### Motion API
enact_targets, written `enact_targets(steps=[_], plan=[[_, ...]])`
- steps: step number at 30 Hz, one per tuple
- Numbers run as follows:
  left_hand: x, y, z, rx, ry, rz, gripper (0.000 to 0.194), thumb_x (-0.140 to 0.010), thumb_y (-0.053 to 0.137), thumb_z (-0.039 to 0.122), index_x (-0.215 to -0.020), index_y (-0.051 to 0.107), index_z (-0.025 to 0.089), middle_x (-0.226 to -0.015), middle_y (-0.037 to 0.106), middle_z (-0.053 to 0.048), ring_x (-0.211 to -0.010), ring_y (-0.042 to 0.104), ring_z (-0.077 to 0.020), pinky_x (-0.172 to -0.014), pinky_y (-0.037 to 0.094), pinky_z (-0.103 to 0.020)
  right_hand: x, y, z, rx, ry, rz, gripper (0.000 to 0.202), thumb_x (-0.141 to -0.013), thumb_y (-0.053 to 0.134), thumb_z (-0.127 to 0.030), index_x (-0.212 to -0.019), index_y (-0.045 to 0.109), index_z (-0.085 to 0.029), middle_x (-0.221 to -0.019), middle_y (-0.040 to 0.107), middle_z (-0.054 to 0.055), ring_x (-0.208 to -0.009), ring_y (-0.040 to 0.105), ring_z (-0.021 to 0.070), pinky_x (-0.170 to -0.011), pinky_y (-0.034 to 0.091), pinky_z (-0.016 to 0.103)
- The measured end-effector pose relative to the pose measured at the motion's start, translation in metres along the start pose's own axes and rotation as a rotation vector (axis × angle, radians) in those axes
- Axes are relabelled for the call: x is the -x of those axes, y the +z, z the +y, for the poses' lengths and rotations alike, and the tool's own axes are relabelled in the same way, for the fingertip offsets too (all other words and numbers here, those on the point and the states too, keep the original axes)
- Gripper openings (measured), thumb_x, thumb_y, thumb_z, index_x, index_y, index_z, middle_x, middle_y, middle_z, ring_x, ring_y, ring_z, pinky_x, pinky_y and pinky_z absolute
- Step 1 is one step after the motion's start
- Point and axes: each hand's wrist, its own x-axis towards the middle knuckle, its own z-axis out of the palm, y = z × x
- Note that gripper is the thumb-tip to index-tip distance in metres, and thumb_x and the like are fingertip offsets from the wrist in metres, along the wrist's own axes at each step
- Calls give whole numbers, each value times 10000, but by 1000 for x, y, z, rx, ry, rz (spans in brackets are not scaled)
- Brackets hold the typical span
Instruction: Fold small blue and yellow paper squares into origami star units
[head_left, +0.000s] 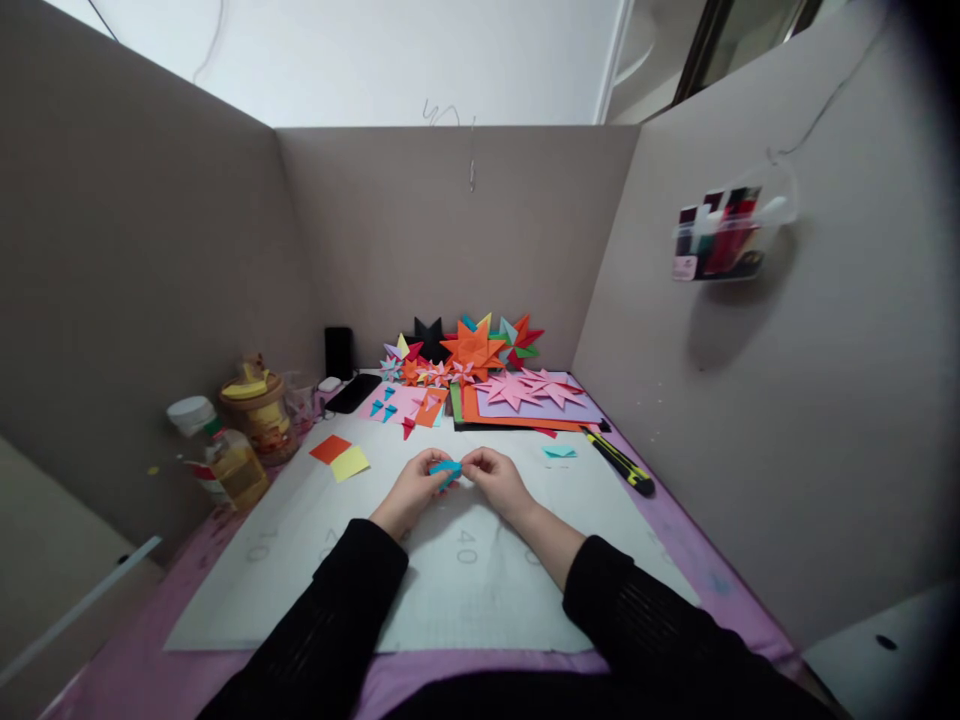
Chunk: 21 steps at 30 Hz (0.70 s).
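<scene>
Between both hands' fingers [436, 468], blue paper [447, 472]

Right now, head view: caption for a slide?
Two hands hold blue paper before folded paper stars.

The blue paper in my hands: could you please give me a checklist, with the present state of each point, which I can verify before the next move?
1. Blue paper is between left hand and right hand, fingers of both at it: ok.
2. Folds are sharp and even: cannot tell, fingers cover part and it is small in view.
3. Yellow-and-black cutter lies apart from both hands: ok.
4. Cutter blade is drawn in: cannot tell.
5. Yellow sheet and orange-red sheet lie apart from both hands: ok.
</scene>
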Motion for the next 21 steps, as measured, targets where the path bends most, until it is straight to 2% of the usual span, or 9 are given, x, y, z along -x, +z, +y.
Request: enact_targets(steps=[3, 6, 12, 16, 21], plan=[[-1, 0, 0, -27, -6, 4, 325, -701, 606, 443, -821, 556, 145, -638, 578, -4, -516, 515, -99, -461, 360, -192, -1, 0, -3, 33, 2, 35, 98, -680, 606, -277, -678, 582, -182, -602, 553, -15, -550, 489, 124, -546, 392, 253], [0, 0, 1, -106, 50, 22, 363, -765, 510, 479, -850, 597, 137, -675, 586, -17, -534, 512, -101, -491, 387, -205, 0, 1, -6, 82, -26, 85, 88, -680, 594, -260, -663, 549, -186, -582, 519, -26, -530, 468, 118, -521, 374, 246], [2, 3, 3, -380, 240, 122, 264, -723, 586, 380, -802, 639, 134, -746, 646, -47, -671, 561, -149, -609, 425, -234, 2, 4, -11, 105, -71, 122, 97, -689, 576, -265, -688, 519, -186, -601, 506, -31, -548, 466, 114, -529, 380, 236], [3, 4, 5, -487, 285, 153, 236, -763, 531, 347, -769, 646, 141, -725, 649, -37, -664, 560, -147, -619, 421, -235, 1, 4, -8, 113, -95, 116, 107, -688, 577, -266, -722, 515, -186, -621, 490, -32, -568, 457, 112, -537, 379, 230], [4, 4, 6, -561, 314, 131, 226, -772, 500, 318, -733, 640, 145, -695, 638, -18, -635, 545, -132, -610, 408, -223, 2, 4, -6, 75, -96, 63, 125, -691, 574, -260, -778, 521, -189, -651, 510, -30, -594, 483, 115, -565, 396, 236]])
